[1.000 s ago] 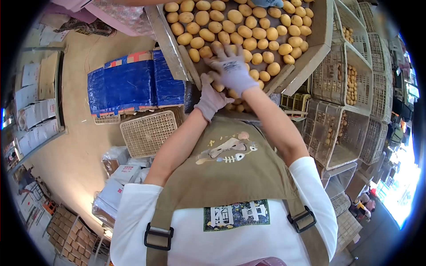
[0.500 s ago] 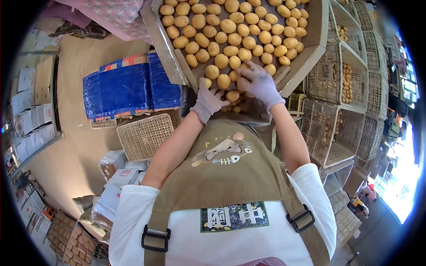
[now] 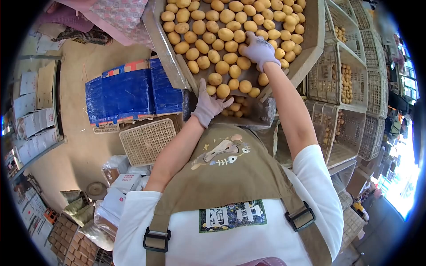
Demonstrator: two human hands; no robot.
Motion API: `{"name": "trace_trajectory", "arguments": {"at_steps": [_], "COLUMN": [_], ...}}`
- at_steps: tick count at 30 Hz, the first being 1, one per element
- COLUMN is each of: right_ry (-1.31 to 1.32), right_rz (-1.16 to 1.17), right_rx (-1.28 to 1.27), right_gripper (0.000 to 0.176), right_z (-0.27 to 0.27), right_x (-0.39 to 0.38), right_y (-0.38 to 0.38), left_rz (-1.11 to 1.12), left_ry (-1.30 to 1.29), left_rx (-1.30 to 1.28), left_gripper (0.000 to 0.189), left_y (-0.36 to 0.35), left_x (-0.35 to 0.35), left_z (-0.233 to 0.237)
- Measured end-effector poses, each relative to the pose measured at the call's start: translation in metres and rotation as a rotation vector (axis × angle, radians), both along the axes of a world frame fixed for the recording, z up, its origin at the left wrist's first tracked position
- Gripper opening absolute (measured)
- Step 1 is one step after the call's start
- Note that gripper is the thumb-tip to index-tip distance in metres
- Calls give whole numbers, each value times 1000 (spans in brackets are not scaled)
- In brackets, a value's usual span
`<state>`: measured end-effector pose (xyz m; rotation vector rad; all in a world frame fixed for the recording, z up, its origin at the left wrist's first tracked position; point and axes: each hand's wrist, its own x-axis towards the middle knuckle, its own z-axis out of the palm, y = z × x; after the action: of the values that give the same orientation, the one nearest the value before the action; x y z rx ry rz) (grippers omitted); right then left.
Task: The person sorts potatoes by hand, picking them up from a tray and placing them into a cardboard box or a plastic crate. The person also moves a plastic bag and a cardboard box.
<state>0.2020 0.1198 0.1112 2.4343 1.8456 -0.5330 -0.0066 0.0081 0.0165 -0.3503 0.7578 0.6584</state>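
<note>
Many round yellow-brown fruits or potatoes (image 3: pixel 221 67) lie in a tray with raised edges (image 3: pixel 305 66). My right hand (image 3: pixel 259 48), in a pale glove, reaches in among them; its fingers bend over the produce, and whether it grips a piece is hidden. My left hand (image 3: pixel 209 103), also gloved, is at the tray's near opening with thumb and fingers apart, beside the nearest pieces. Below the opening, more pieces (image 3: pixel 235 111) lie in a container (image 3: pixel 265 112) close to my apron.
Stacked plastic crates (image 3: pixel 320 75), some holding similar produce, stand to the right. On the left are a blue-covered box (image 3: pixel 120 95), an upturned-looking lattice crate (image 3: pixel 147 141) and white cartons (image 3: pixel 126 182). Pink patterned cloth (image 3: pixel 117 17) hangs beside the tray's upper left.
My right hand has moved up and farther into the tray, away from the opening. Several pieces have shifted near the opening. My left hand stays near its place, thumb spread wider.
</note>
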Motion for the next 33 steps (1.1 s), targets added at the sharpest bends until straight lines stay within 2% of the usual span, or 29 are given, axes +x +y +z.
{"name": "trace_trajectory", "arguments": {"at_steps": [1, 3, 5, 7, 8, 9, 11, 13, 14, 16, 17, 18, 19, 20, 21, 23, 24, 25, 27, 28, 31, 32, 33], "right_ry": [48, 305, 256, 142, -43, 6, -647, -407, -157, 48, -114, -119, -123, -205, 48, 87, -88, -132, -164, -261, 42, 143, 201], "right_rz": [-8, -93, 17, 354, 162, -109, -385, -142, -55, 155, 231, 272, 319, 280, 137, 73, 178, 228, 263, 352, 333, 429, 477], "right_rx": [-27, 179, 468, 710, 714, 852, 1001, 1056, 911, 638, 433, 388, 342, 37, -36, 428, 430, 123, -97, 107, 35, 344, 435], "right_gripper": [53, 53, 44, 33, 29, 35, 38, 41, 42, 45, 43, 42, 42, 44, 47, 51, 56, 60, 62, 51, 35, 24, 26], "right_z": [5, -6, 15, 32, 53, 53, 75, 75, 66, 51, 32, -16, -22, -14, -12, -16, -16, -16, -8, -3, 6, -2, -8], "right_x": [3, 19, 17, 60, 84, 133, 164, 134, 112, 46, 27, 30, 14, 13, 17, 5, -1, -10, -20, -21, -31, -51, -72], "right_y": [0, -16, -50, -75, -86, -98, -110, -112, -112, -102, -103, -112, -109, -104, -87, -82, -80, -81, -83, -88, -61, -58, -55], "left_rz": [4, -4, -2, -5, -10, 2, 17, 34, 39, 13, -17, -42, -52, -57, -60, -125, -128, -134, -95, -51, 21, 44, 65], "left_ry": [-1, -17, -24, -25, -23, -9, 16, 16, 23, 42, 51, 60, 82, 102, 120, 202, 211, 220, 223, 213, 80, 65, 50], "left_rx": [-1, -2, -19, -57, -20, -20, -9, -22, -44, -38, -18, -1, -55, -107, -157, -32, 24, 79, 50, 30, -62, -97, -134], "left_gripper": [78, 79, 80, 81, 80, 80, 79, 74, 73, 71, 70, 69, 69, 68, 67, 65, 64, 64, 70, 72, 82, 87, 92], "left_y": [0, -1, 1, 1, 0, -1, 0, 0, -2, -2, -2, -4, -5, -4, -3, -10, -13, -16, -13, -11, -7, -4, -2], "left_x": [0, -2, -3, -3, -3, -2, 2, 7, 8, 8, 7, 5, 5, 5, 4, 1, 0, -2, 0, 4, 8, 12, 16], "left_z": [1, -4, -6, -7, -6, -4, 1, 3, 3, 2, 1, -1, -6, -11, -16, -16, -16, -13, -8, 2, -6, -4, -3]}}
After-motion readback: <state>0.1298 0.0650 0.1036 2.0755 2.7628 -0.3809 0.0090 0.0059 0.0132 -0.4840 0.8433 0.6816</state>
